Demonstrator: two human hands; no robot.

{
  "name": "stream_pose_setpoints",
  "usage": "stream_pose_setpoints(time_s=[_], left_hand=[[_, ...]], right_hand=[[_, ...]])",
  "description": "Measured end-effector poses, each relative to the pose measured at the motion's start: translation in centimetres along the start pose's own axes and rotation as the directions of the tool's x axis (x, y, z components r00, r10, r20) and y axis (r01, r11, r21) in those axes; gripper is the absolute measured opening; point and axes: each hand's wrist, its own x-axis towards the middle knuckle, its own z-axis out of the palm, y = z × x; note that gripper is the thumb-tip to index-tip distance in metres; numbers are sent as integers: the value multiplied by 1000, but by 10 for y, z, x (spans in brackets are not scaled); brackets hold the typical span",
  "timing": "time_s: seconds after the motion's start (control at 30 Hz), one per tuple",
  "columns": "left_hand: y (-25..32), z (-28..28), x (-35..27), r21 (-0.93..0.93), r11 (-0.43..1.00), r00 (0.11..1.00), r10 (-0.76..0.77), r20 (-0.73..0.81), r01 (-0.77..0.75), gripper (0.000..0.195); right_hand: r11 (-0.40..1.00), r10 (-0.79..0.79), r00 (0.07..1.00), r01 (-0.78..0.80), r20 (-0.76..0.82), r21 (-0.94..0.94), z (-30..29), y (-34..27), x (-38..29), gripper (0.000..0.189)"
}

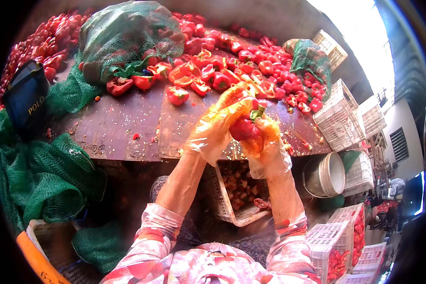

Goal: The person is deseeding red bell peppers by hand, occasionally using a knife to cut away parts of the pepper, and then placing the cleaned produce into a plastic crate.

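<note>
Both hands are raised over the front edge of the table, in thin clear plastic gloves stained orange. Between them is a red bell pepper (245, 129) with a green stem at its upper right. My left hand (222, 119) grips it from the left and top. My right hand (268, 142) holds its right and lower side, fingers curled around it. Whether a tool is inside either hand cannot be seen. Beyond them, red pepper halves (183, 74) and whole peppers (262, 56) are heaped on the brown tabletop (124, 124), strewn with seeds.
Below the table edge, a white plastic crate (229, 209) holds pepper scraps. Green mesh sacks (131, 39) stand on the table; loose mesh (46, 177) hangs left beside a dark bag (25, 99). White crates (340, 117) and a bucket (328, 175) are at right; pepper-filled crates (326, 241) stand lower right.
</note>
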Motion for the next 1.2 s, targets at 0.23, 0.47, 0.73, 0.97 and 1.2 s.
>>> stream_pose_setpoints(time_s=[0.23,0.47,0.73,0.97,1.2], left_hand=[[-10,-9,-6,188,980,985,-92,146,64,40],[-8,0,-5,373,903,976,-217,-33,213,45],[-8,-10,-1,60,982,982,-176,-68,180,37],[-21,-13,7,-456,880,991,-125,46,132,49],[-35,-9,4,-484,863,989,-125,73,145,56]], right_hand=[[999,-31,994,27,103,40,26,1,-32,53],[861,-67,983,144,172,-487,19,-11,-31,58],[-503,302,952,111,-54,-857,-28,-25,-43,31],[-158,-50,996,67,76,-985,-1,-53,-38,29],[9,-306,816,518,491,-855,2,-26,-26,28]])
